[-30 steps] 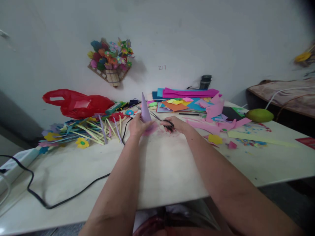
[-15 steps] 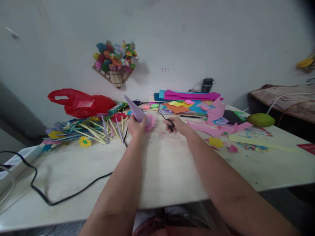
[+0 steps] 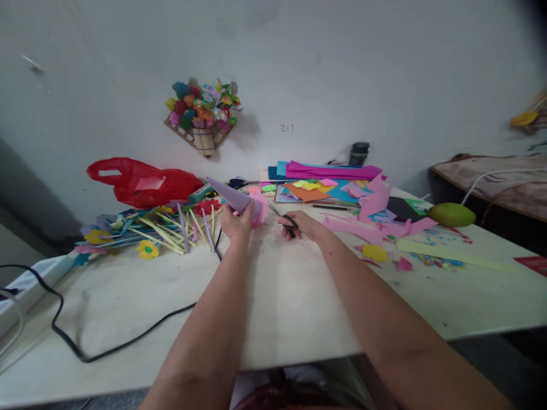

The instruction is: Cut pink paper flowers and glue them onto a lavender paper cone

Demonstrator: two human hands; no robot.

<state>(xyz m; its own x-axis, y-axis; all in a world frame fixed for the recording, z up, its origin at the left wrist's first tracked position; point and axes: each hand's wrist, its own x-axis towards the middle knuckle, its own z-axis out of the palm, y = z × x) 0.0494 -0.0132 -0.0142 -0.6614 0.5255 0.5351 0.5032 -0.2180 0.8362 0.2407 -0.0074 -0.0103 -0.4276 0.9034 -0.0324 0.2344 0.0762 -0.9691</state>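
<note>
My left hand [image 3: 236, 223] is closed round a lilac paper cone [image 3: 228, 195] that points up and to the left, with a pink fringed paper piece [image 3: 258, 208] at its wide end. My right hand [image 3: 299, 225] grips black-handled scissors [image 3: 285, 221], their blades reaching toward the pink piece. Both hands are held just above the far middle of the pale table [image 3: 273, 296].
A red plastic bag [image 3: 141, 182] and a heap of paper flowers and strips [image 3: 145, 230] lie at the left. Coloured paper sheets [image 3: 325, 179] and pink scraps [image 3: 376, 213] lie at the right, with a green fruit [image 3: 451, 214]. A black cable [image 3: 106, 341] crosses the front left. A paper bouquet [image 3: 203, 114] hangs on the wall.
The lilac cone has tipped from upright to pointing left. My left hand lifted it slightly, and the scissors blades have swung toward the pink piece.
</note>
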